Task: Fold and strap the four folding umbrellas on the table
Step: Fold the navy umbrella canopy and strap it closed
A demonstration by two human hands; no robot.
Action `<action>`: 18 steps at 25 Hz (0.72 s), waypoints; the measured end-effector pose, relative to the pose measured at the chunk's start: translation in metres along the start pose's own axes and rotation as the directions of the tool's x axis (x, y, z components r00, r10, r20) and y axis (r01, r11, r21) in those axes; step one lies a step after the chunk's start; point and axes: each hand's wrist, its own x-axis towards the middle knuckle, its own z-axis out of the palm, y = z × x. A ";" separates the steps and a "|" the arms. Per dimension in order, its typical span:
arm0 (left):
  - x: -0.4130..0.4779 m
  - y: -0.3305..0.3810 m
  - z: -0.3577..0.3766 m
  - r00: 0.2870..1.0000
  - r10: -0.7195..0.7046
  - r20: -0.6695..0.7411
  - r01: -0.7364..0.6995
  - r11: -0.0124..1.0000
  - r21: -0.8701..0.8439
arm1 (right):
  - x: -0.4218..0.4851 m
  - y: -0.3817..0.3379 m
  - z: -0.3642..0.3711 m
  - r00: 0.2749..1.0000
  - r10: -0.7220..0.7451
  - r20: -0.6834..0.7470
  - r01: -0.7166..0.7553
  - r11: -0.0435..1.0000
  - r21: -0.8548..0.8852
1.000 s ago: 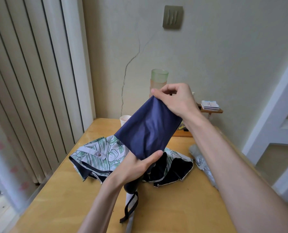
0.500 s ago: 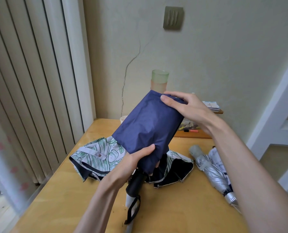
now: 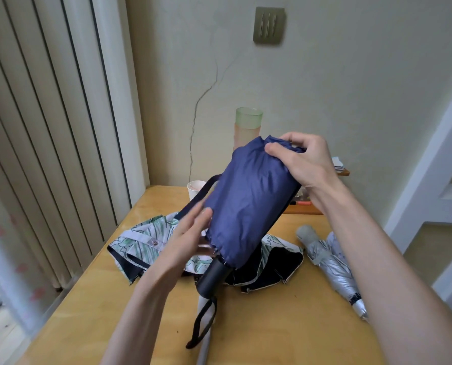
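Observation:
A navy folding umbrella [image 3: 248, 204] is held tilted above the table, its canopy wrapped round the shaft and its black handle [image 3: 213, 279] pointing down toward me. My right hand [image 3: 302, 160] grips the bunched top end of the canopy. My left hand [image 3: 189, 235], blurred, lies with fairly straight fingers against the canopy's lower left side, beside the dark closing strap [image 3: 197, 198] that sticks out to the left. A leaf-printed umbrella [image 3: 145, 245] lies spread loose on the table behind. A silver umbrella [image 3: 330, 267] lies folded at the right.
The wooden table [image 3: 285, 325] meets the wall at the back and a radiator at the left. A paper cup [image 3: 194, 188], a tall green-topped tumbler [image 3: 248, 125] and a small wooden shelf [image 3: 305, 209] stand by the wall. A pale strap [image 3: 203, 346] hangs near the front edge.
My right hand has closed round the top of the navy canopy and gathered it. My left hand has let go of the canopy's lower end and moved up its left side, where the strap now shows.

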 end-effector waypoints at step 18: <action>-0.012 -0.028 0.053 0.897 0.441 -0.010 -0.422 0.865 0.272 | -0.012 -0.030 0.040 0.996 -0.006 -0.085 -0.028 0.918 -0.395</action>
